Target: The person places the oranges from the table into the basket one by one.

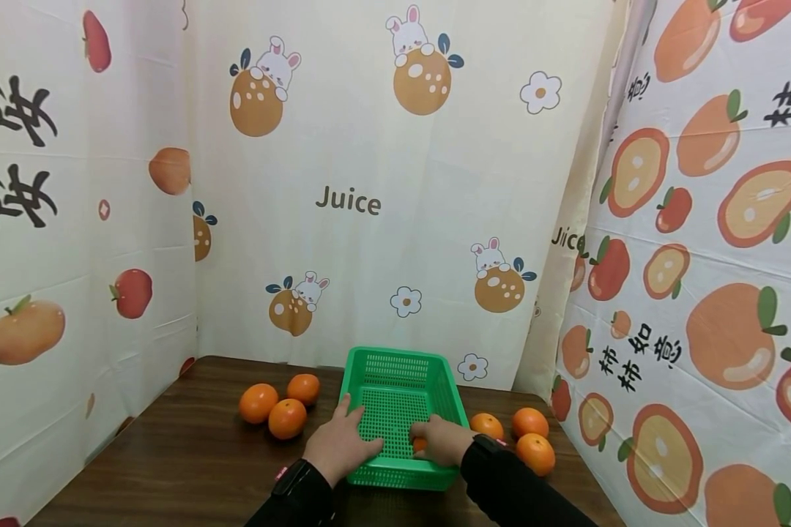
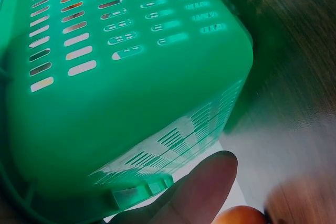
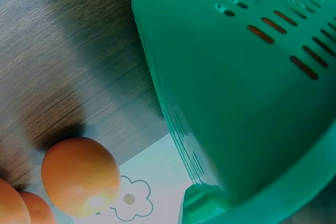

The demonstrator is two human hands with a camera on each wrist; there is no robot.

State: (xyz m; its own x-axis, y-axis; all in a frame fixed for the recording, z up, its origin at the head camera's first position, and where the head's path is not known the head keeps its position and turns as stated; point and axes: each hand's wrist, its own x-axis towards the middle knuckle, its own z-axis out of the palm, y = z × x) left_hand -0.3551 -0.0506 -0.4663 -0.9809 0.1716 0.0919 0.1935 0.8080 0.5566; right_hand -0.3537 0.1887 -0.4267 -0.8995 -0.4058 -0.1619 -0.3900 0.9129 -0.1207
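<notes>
— How's everything held?
— The left hand [image 1: 340, 444], fingers spread, is at the green basket [image 1: 405, 476], eight o'clock, perhaps steadying it. The right hand [image 1: 443, 440] grips an orange [image 1: 419, 444] inside, around four o'clock, likely low to prevent rolling.

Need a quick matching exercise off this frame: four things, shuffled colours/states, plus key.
Things:
1. Basket
2. Left hand
3. Right hand
4. Table

Colours/states:
A. Dark brown, wood-grained
B. Fingers spread, at the basket's left side
C. Green, with slotted walls
D. Fingers curled at an orange inside the basket

Pairs: 1-C, 2-B, 3-D, 4-A
</notes>
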